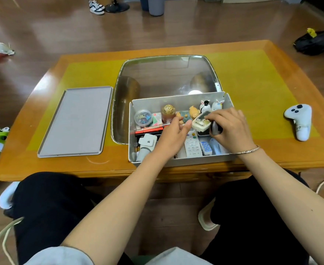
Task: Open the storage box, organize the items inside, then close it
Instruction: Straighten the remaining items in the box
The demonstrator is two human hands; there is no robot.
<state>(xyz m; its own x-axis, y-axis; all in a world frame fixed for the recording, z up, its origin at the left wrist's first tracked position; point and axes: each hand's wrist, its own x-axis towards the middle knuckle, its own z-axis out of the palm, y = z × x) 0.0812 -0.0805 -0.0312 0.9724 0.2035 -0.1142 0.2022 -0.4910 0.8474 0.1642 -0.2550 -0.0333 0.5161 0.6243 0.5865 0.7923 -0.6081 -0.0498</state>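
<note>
Both hands (232,127) hold a case (201,121) over the box (180,162).

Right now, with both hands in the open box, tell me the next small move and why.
Probably set the small cream rectangular device down into a free gap in the grey plastic storage box. Both the left hand and right hand hold it above the white remote control, and the grey lid lies aside.
</note>
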